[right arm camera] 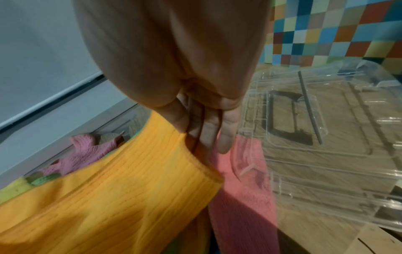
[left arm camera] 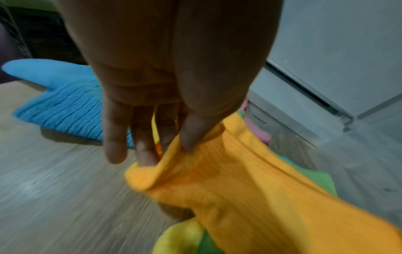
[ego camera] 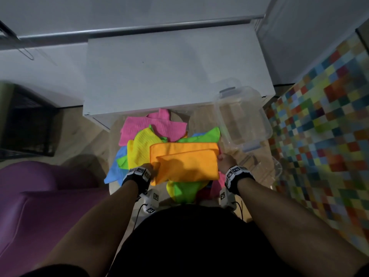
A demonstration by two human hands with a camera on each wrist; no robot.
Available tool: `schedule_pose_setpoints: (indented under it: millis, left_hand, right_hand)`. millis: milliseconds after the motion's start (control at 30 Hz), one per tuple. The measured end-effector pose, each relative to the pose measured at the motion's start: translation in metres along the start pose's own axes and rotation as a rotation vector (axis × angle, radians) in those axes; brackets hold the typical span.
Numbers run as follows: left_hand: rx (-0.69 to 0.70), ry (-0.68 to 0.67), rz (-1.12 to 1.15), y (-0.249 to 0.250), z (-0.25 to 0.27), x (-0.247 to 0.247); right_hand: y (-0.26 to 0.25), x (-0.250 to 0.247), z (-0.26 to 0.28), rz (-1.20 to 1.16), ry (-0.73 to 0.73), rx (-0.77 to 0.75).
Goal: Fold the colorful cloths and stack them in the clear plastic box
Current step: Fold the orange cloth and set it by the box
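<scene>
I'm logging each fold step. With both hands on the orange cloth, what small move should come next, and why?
Probably fold it once more. The left hand and right hand pinch opposite ends of the orange ribbed cloth, which is already doubled over. The clear plastic box looks empty and narrower than the cloth.

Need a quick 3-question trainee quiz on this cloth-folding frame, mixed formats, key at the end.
1. True or false: the clear plastic box already holds a folded cloth.
2. Multiple choice: which cloth do the left hand and right hand both grip? A) pink cloth B) orange cloth C) blue cloth
3. Fill in: in the head view, the box sits to the person's ____ of the cloth pile.

Key: 1 false, it looks empty; 2 B, pinched at opposite ends, partly folded; 3 right.
</scene>
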State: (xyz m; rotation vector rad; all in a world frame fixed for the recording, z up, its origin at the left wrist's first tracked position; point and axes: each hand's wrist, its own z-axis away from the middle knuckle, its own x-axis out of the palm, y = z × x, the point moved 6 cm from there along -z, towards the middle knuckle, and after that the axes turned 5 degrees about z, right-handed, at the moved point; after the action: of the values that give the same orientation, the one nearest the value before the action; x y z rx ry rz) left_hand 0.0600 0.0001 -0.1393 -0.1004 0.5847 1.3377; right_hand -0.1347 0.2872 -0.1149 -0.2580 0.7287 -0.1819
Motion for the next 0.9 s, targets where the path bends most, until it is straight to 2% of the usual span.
schedule_pose_setpoints:
  millis: [133,200,300,433,567,700,900]
  left_hand:
    - [0.031,0.296,0.176,0.018,0.013,-0.020]
    - [0.051,0.377,0.252,0.029,0.014,-0.030]
    - [0.050,0.378,0.275,0.038,0.012,-0.030]
    - [0.005,0.308,0.306,0.032,0.008,-0.017]
    - [-0.011,0.204,0.155,0.014,0.004,-0.008]
    - [-0.030,0.280,0.162,0.005,0.000,-0.018]
    - [-0.012,0.340,0.234,0.005,0.001,-0.029]
  right_hand:
    - [0.001,-0.006,-0.004,-0.047,0.005,0.024]
    - [0.000,-0.010,-0.009,-0.084,0.039,0.032]
    - [-0.004,-0.012,-0.012,-0.090,0.061,0.044]
    - [-0.006,-0.012,-0.013,-0.083,0.091,0.070]
    - [-0.008,-0.009,-0.012,-0.121,0.118,0.027]
    - [-0.010,-0.015,-0.010,-0.171,0.175,0.005]
    - [-0.012,-0.018,-0.006,-0.225,0.202,0.058]
